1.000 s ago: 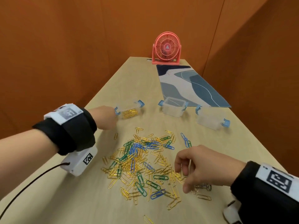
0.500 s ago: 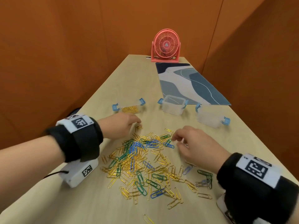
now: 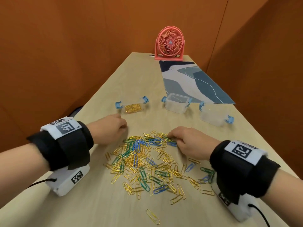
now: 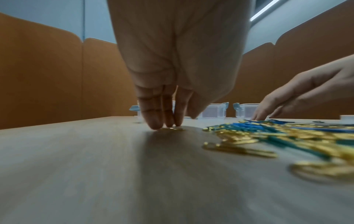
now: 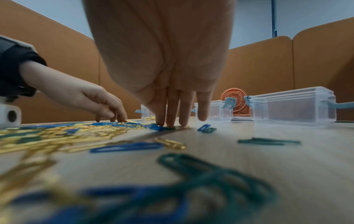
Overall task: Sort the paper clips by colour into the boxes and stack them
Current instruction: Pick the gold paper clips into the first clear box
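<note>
You were seated in what looked like an office-style booth or partitioned recording cubicle. The long pale wooden desk [image 3: 101,208] was the landmark: orange padded partition panels [image 3: 57,46] closed it in on the left, right and far end, and above their scalloped tops the wrist views showed a pale wall and a strip ceiling light [image 4: 268,9]. At the desk's far end stood a small coral desk fan [image 3: 169,44], and just in front of it, along the desk's right side, lay a blue-patterned mat [image 3: 193,82].
</note>
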### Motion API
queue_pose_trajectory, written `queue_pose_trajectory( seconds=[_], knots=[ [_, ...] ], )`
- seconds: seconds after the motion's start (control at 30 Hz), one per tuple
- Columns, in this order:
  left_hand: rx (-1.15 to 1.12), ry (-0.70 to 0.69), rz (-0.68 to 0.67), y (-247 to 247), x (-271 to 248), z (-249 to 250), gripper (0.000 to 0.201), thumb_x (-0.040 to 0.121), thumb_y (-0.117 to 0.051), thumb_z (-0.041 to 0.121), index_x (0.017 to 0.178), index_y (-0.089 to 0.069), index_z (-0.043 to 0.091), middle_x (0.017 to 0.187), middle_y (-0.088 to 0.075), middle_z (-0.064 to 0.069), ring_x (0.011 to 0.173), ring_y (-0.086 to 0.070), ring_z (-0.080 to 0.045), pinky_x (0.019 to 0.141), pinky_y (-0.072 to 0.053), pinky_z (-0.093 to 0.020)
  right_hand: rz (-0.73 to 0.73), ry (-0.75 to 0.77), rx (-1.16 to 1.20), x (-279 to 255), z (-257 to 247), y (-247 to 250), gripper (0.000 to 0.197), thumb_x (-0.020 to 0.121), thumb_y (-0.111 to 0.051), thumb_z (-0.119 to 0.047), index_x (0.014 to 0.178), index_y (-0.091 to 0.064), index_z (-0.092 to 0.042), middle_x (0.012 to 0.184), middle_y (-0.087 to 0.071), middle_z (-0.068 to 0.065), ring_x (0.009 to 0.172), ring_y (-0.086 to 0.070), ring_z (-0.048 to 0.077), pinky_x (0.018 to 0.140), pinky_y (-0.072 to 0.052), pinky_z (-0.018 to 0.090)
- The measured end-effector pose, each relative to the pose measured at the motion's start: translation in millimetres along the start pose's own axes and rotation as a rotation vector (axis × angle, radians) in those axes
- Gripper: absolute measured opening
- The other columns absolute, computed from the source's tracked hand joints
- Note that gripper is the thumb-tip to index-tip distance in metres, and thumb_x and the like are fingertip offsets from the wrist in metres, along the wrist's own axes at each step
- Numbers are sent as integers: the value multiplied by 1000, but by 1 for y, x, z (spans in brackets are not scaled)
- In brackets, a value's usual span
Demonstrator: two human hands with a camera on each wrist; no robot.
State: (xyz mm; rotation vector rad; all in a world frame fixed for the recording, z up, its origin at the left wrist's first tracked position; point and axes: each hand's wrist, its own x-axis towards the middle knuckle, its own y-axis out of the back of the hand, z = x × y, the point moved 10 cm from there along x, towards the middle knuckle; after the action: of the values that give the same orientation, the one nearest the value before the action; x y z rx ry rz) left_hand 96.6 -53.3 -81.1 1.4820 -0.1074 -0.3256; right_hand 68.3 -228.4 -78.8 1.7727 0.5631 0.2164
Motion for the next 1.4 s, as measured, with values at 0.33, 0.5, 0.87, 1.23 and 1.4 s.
queue_pose_trajectory(
  seconds=[0.33, 0.5, 0.87, 1.23, 1.4],
  knots=[
    [-267, -396, -10, 8, -67, 83, 91, 42, -68, 78, 118, -38, 37, 113, -37, 24, 108, -37, 9, 91, -32, -5, 33, -60, 119, -57, -8, 5, 70, 45, -84, -56, 105, -54, -36, 102, -43, -15, 84, -46, 0, 75, -42, 19],
    [-78, -575, -26, -4, -87, 126, 89, 40, -74, 75, 107, -37, 30, 101, -37, 18, 94, -39, -1, 85, -35, -12, -42, -92, 129, -68, -2, -6, 59, 36, -90, -46, 73, -53, -20, 69, -53, -8, 58, -45, 6, 55, -38, 23],
    [-179, -357, 45, 1, -49, 79, 67, 62, -59, 76, 111, -46, 31, 105, -44, 14, 96, -44, -1, 89, -42, -21, 28, 18, 325, -62, -10, 1, 35, 54, -88, -32, 76, -62, -27, 77, -63, -4, 67, -58, 8, 64, -47, 20],
    [-124, -256, -43, -4, -36, 44, 70, 60, -67, 68, 118, -50, 33, 100, -44, 19, 87, -52, -3, 79, -43, -15, -20, 56, 152, -38, -19, -4, 57, 63, -81, -41, 115, -59, -33, 102, -49, -10, 80, -54, 5, 80, -45, 21],
    [-195, -491, 44, 5, -49, 95, 51, 73, -61, 66, 110, -58, 31, 96, -47, 17, 86, -49, 1, 77, -40, -13, -16, 44, 166, -34, -19, -1, 42, 68, -78, -40, 107, -65, -30, 99, -54, -9, 82, -58, 6, 73, -44, 16]
  ],
)
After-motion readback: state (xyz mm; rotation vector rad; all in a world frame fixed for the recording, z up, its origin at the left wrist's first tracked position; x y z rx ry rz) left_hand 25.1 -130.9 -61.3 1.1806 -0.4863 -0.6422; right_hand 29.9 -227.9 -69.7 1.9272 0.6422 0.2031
